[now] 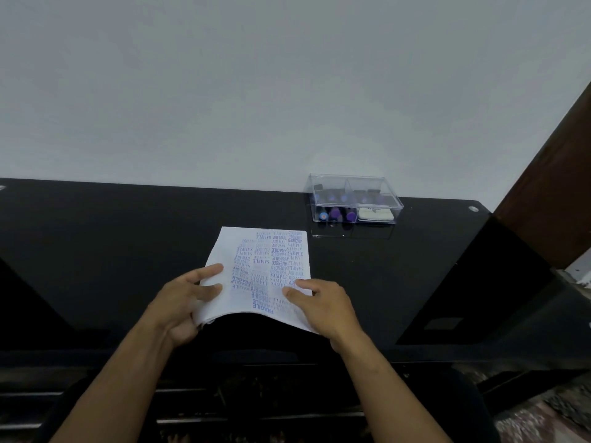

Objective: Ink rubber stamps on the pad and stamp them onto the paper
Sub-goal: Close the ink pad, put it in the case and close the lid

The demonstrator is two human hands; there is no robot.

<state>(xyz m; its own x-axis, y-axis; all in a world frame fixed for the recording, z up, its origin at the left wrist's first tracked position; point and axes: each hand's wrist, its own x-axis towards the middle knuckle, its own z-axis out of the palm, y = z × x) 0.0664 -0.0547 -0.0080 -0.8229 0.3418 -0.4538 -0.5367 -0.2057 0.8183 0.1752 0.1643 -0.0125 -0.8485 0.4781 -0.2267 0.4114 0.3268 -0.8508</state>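
Observation:
A white sheet of paper (265,266), covered with several blue stamp prints, lies on the black table (128,238) with its near edge lifted off the surface. My left hand (188,302) grips the paper's near left corner, thumb on top. My right hand (319,305) holds the near right edge, thumb and forefinger on the printed side. A clear plastic box (353,199) stands at the back right of the table. Inside it are several stamps with purple ends (335,214) on the left and a white ink pad (374,214) on the right.
A pale wall rises directly behind the table. A dark wooden panel (550,187) slants in at the right. The table's near edge runs just under my wrists, with dark furniture and patterned floor (527,420) below.

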